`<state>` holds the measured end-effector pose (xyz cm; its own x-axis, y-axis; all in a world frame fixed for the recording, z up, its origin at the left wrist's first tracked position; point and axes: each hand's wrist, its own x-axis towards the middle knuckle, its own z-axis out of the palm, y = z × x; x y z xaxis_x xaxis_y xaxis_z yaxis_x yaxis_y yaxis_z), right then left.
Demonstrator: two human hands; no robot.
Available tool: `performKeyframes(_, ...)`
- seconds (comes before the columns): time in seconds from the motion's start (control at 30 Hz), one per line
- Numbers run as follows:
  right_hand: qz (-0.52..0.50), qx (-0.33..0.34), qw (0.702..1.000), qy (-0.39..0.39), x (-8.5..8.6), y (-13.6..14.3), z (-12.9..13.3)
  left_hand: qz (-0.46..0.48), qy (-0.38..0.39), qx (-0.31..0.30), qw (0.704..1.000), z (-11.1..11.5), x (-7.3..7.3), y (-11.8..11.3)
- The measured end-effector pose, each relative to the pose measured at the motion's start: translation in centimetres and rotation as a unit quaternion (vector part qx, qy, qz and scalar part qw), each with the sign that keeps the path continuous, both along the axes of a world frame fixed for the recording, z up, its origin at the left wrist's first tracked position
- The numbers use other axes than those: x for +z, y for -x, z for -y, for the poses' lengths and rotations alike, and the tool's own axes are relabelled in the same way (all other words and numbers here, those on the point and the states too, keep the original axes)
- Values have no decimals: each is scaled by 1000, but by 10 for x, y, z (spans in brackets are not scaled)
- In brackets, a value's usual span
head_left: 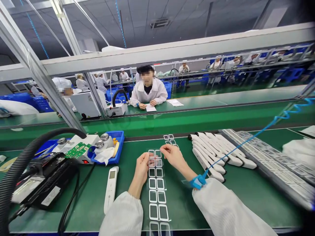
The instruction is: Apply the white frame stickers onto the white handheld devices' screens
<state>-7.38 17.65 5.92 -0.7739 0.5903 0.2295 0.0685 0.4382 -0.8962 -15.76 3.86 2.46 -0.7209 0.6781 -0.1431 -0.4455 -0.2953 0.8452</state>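
A long clear strip of white square-frame stickers (157, 184), set in two columns, runs from the table's front edge toward the middle. My left hand (141, 167) grips its left edge near the far end, thumb and fingers closed on the film. At the strip's far right corner my right hand (173, 157) is pinched, fingertips on the edge of a frame. A blue wrist strap (198, 181) with a coiled cord is on my right wrist. Left of the strip lies a white handheld device with a small screen (111, 189). More frame stickers (169, 137) lie beyond my right hand.
Several white handheld devices (209, 154) lie in a row on the right, beside a grey tray of frame sheets (268, 160). On the left are a blue bin (119, 144), a black hose (22, 154) and a black device (49, 183). A co-worker (149, 90) sits opposite.
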Motion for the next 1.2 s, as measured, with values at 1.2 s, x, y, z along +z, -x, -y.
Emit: performKeyframes(1.2,19,-4,978,209,-20,-164,59,-426,310,289,800,126,26,11)
